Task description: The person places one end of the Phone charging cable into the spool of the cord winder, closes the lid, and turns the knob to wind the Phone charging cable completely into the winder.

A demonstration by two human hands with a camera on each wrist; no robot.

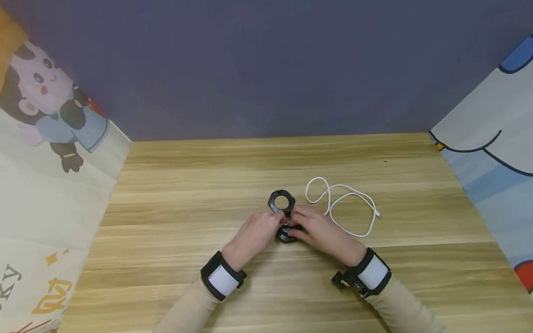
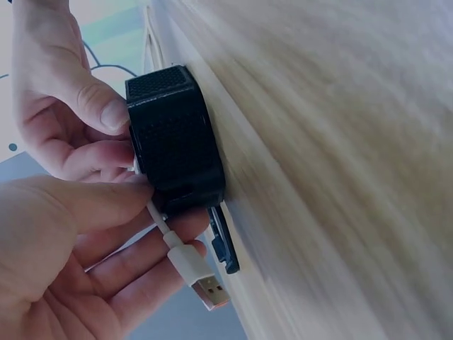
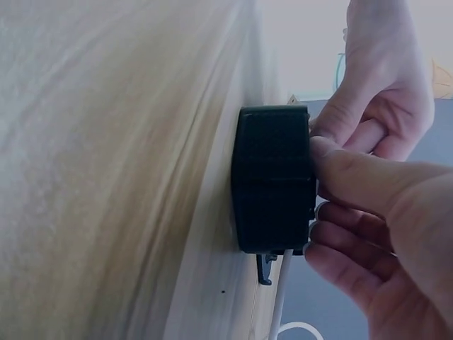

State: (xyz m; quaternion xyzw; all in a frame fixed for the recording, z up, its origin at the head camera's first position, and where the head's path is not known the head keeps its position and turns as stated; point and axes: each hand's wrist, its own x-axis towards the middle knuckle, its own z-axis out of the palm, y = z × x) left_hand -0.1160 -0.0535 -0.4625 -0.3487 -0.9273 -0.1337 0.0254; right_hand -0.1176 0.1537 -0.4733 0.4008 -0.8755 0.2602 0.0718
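A black hexagonal case (image 1: 288,238) stands on the table between both hands, with a black ring-shaped part (image 1: 281,201) just behind it. Its thick textured side wall (image 2: 180,142) shows in the left wrist view. The left hand (image 1: 257,231) pinches a white USB cable (image 2: 160,219) at the case's upper edge, and the USB plug (image 2: 205,283) dangles below the fingers. From the other side, the right hand (image 1: 319,231) grips the case (image 3: 276,177) at its rim, thumb and curled fingers close to the left fingertips. Fingers hide most of the case's inside.
The rest of the white cable (image 1: 354,192) lies in loose loops to the right of the hands, its small connector (image 1: 378,214) at the far right. A dark wall (image 1: 263,63) rises at the table's (image 1: 183,189) back edge. Printed cartoon sheets flank both sides.
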